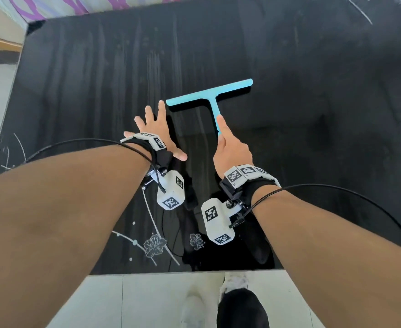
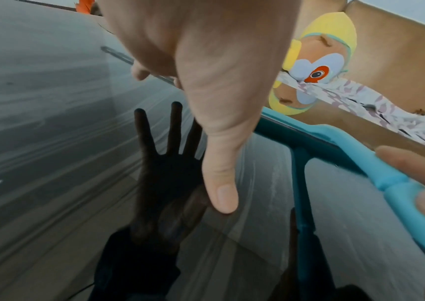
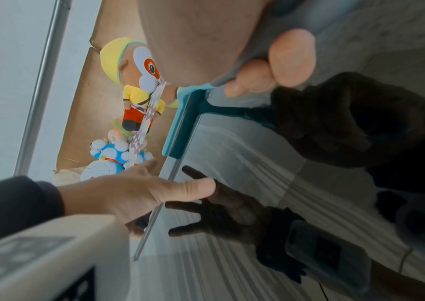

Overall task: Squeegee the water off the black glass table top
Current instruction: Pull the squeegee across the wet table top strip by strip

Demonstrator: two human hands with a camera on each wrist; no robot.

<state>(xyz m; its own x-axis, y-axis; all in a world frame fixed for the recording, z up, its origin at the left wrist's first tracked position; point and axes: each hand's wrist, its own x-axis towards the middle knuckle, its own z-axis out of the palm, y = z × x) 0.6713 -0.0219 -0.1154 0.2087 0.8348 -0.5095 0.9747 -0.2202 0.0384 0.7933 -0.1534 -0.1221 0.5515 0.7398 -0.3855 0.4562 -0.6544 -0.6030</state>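
Squeegee light blue; table top glossy black, grey water streaks far left, white flower print near edge; plush toy yellow, orange, brown; floor pale tile.

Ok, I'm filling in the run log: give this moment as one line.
right hand grips squeegee, blade on table | left hand open, above glass | streaks on far glass

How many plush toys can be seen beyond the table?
2. A yellow-hooded monkey plush leans against the brown board, and a blue-and-white plush lies just beside it, nearer the left hand. Others may be hidden behind the hands.
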